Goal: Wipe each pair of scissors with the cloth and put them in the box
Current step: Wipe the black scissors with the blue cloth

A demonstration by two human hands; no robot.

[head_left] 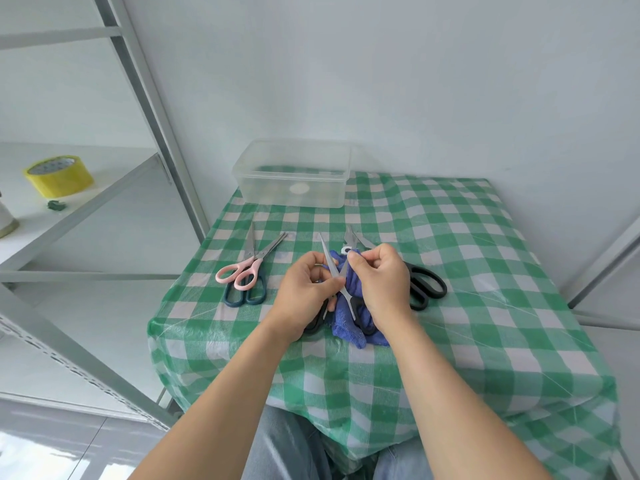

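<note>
Left hand (304, 289) grips open black-handled scissors (330, 261). Long axis runs near-to-far, tip toward box (258, 190). Right hand (381, 282) pinches cloth (348, 329) against one blade.

Green-checked table (450, 237), clear box (263, 192) at back, pink scissors (254, 263), teal scissors (245, 301), black scissors (414, 270)

Bare forearms (225, 393), pale blue trousers (284, 445), perhaps denim

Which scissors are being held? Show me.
The black-handled pair, blades open against the blue cloth; the pink-handled pair, teal-handled pair and other black pair lie unheld.
</note>
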